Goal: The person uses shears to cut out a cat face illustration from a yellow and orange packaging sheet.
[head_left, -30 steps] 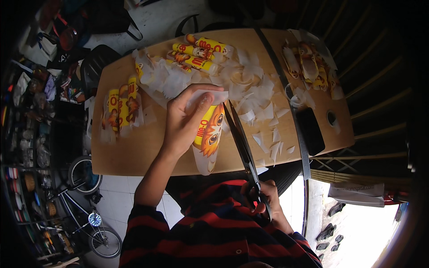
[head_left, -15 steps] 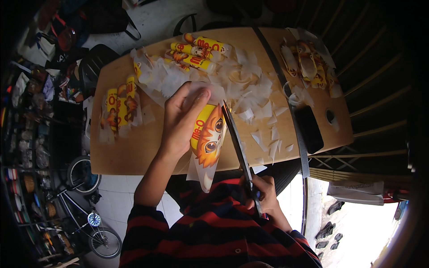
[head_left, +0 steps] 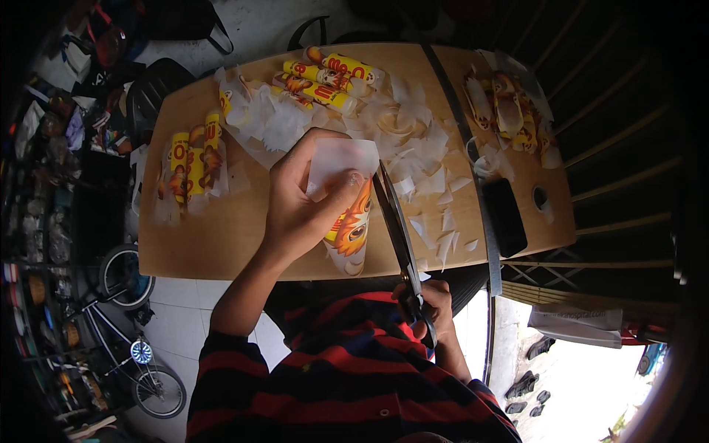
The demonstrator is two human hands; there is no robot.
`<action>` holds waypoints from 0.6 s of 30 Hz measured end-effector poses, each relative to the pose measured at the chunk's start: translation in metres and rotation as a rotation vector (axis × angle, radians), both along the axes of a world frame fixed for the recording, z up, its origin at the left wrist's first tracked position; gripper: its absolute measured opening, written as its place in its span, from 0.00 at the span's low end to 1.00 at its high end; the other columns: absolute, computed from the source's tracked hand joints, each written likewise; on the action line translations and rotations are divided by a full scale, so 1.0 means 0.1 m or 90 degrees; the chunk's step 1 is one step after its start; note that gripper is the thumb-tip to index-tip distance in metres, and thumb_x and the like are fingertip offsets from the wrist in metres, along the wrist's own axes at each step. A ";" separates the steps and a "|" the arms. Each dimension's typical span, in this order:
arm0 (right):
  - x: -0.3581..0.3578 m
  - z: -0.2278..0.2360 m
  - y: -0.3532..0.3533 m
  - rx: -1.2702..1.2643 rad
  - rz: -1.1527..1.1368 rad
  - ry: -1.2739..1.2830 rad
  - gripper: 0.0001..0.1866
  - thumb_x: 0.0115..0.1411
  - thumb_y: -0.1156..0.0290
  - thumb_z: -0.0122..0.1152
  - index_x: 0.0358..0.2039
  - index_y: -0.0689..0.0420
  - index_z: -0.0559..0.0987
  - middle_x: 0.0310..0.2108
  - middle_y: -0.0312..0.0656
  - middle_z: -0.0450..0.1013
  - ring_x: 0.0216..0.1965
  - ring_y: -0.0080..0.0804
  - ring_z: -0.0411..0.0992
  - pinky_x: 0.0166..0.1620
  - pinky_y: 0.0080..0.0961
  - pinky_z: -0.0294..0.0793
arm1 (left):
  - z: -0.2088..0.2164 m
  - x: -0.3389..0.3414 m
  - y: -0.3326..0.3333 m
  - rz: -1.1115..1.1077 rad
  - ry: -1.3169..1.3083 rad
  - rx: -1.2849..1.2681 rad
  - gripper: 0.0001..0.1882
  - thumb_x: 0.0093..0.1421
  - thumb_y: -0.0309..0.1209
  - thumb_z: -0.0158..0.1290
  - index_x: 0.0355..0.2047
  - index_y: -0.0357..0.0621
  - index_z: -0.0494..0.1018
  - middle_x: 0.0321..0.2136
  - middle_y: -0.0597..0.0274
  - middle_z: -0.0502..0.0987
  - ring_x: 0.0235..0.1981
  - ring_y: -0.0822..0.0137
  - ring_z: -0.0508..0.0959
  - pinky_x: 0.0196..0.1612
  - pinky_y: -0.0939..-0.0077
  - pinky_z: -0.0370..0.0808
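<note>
My left hand point(head_left: 295, 203) pinches a printed cat sticker point(head_left: 356, 230), yellow and orange, between thumb and fingers. Its whitish translucent margin point(head_left: 341, 159) sticks up above my thumb, and my hand covers much of the print. My right hand point(head_left: 434, 306) is closed around the handles of long dark scissors point(head_left: 399, 229). The blades point up and away, their tips at the right edge of the sheet; whether they are parted is hard to see. Beyond my left hand lie translucent paper scraps point(head_left: 277, 118) and several yellow printed pieces point(head_left: 325, 92).
More printed pieces lie on the wooden table point(head_left: 229, 244) at the left point(head_left: 193, 166) and far right point(head_left: 509, 107). A dark strap point(head_left: 461, 118) crosses the table beside a black phone point(head_left: 506, 221). A bicycle point(head_left: 140, 351) stands at the lower left.
The sticker has shifted upward in my left hand's grip, with more pale margin above the thumb and less print showing. The scissors have moved slightly, tips now beside the margin.
</note>
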State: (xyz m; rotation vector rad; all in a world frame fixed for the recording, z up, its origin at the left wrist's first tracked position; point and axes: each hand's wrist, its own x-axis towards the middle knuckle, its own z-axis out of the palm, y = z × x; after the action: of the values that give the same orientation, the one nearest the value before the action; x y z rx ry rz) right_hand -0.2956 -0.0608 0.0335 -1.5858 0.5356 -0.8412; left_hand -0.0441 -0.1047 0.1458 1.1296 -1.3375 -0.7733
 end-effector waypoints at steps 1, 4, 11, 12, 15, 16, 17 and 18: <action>0.00 0.00 -0.01 -0.009 0.000 -0.001 0.41 0.42 0.30 0.63 0.33 0.62 0.78 0.15 0.34 0.69 0.16 0.25 0.70 0.21 0.21 0.65 | 0.00 0.01 0.01 -0.002 0.012 -0.005 0.12 0.57 0.22 0.56 0.41 0.33 0.69 0.34 0.61 0.76 0.36 0.77 0.75 0.40 0.80 0.73; -0.05 -0.03 -0.04 -0.031 0.006 -0.001 0.41 0.41 0.31 0.65 0.34 0.62 0.79 0.15 0.35 0.69 0.16 0.25 0.70 0.21 0.21 0.65 | 0.00 0.01 0.02 -0.004 0.059 -0.015 0.12 0.58 0.20 0.55 0.42 0.32 0.69 0.35 0.60 0.77 0.38 0.76 0.76 0.42 0.80 0.74; -0.11 -0.07 -0.09 -0.067 0.011 -0.004 0.40 0.39 0.33 0.68 0.33 0.63 0.79 0.15 0.35 0.69 0.16 0.24 0.70 0.21 0.20 0.64 | 0.12 -0.02 0.04 -0.017 0.013 -0.037 0.12 0.59 0.19 0.54 0.44 0.33 0.70 0.36 0.59 0.78 0.39 0.74 0.78 0.43 0.79 0.75; -0.12 -0.08 -0.10 -0.073 0.014 -0.005 0.40 0.39 0.33 0.68 0.33 0.63 0.79 0.15 0.35 0.69 0.16 0.24 0.70 0.21 0.20 0.64 | 0.13 -0.02 0.05 -0.030 -0.003 -0.040 0.12 0.59 0.19 0.54 0.44 0.33 0.70 0.36 0.59 0.78 0.39 0.74 0.79 0.42 0.79 0.76; -0.13 -0.03 -0.12 -0.067 0.005 0.007 0.40 0.39 0.33 0.68 0.33 0.63 0.79 0.16 0.36 0.69 0.16 0.24 0.70 0.20 0.19 0.63 | 0.16 -0.05 0.06 -0.065 0.025 -0.007 0.13 0.59 0.19 0.54 0.45 0.34 0.70 0.36 0.59 0.78 0.38 0.73 0.79 0.40 0.79 0.77; -0.12 -0.03 -0.12 -0.076 -0.002 0.001 0.41 0.39 0.33 0.68 0.33 0.63 0.79 0.16 0.36 0.69 0.16 0.24 0.70 0.20 0.20 0.63 | 0.18 -0.07 0.06 -0.065 0.030 -0.006 0.13 0.59 0.19 0.54 0.45 0.34 0.70 0.37 0.59 0.78 0.38 0.73 0.79 0.40 0.79 0.77; -0.11 -0.03 -0.13 -0.085 -0.010 -0.005 0.41 0.38 0.33 0.68 0.32 0.63 0.79 0.16 0.36 0.69 0.16 0.24 0.69 0.20 0.20 0.63 | 0.19 -0.09 0.07 -0.065 0.036 -0.005 0.13 0.59 0.19 0.54 0.45 0.34 0.70 0.37 0.59 0.78 0.38 0.73 0.79 0.40 0.80 0.77; -0.10 -0.03 -0.14 -0.095 -0.018 -0.010 0.41 0.38 0.33 0.68 0.32 0.63 0.79 0.16 0.37 0.69 0.16 0.24 0.69 0.20 0.20 0.62 | 0.19 -0.10 0.07 -0.065 0.042 -0.004 0.13 0.59 0.19 0.54 0.45 0.34 0.70 0.37 0.60 0.78 0.38 0.73 0.79 0.41 0.80 0.77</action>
State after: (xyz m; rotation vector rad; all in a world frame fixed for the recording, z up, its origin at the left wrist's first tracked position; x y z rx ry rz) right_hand -0.3056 -0.0746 0.0308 -1.7086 0.4949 -0.9328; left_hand -0.0544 -0.0975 0.1650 1.0279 -1.3485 -0.8726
